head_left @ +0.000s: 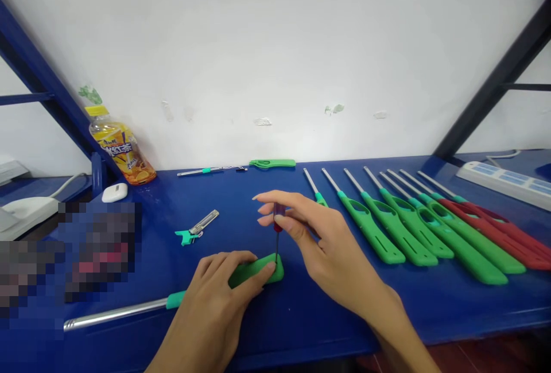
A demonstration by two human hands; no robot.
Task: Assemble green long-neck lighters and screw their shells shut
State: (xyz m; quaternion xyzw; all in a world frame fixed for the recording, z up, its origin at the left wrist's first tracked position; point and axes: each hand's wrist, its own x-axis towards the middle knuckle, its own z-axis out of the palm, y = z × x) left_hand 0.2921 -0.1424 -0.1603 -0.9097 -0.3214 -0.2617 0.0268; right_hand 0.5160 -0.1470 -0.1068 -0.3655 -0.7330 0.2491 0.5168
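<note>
The left hand (217, 298) presses down on the long green plastic lighter with a shiny metal tube (253, 272) so it cannot slide on the blue table (310, 318), while the right hand (321, 241) pinches a small red-handled screwdriver (278, 219) upright on it.

Only one legend can be read: white Chinese characters, seemingly 冰红茶, are printed on the yellow-and-orange label (119, 151) of the drink bottle (129, 160) stood at the back left of the desk (241, 198), while the smaller print beside them cannot be made out.
</note>
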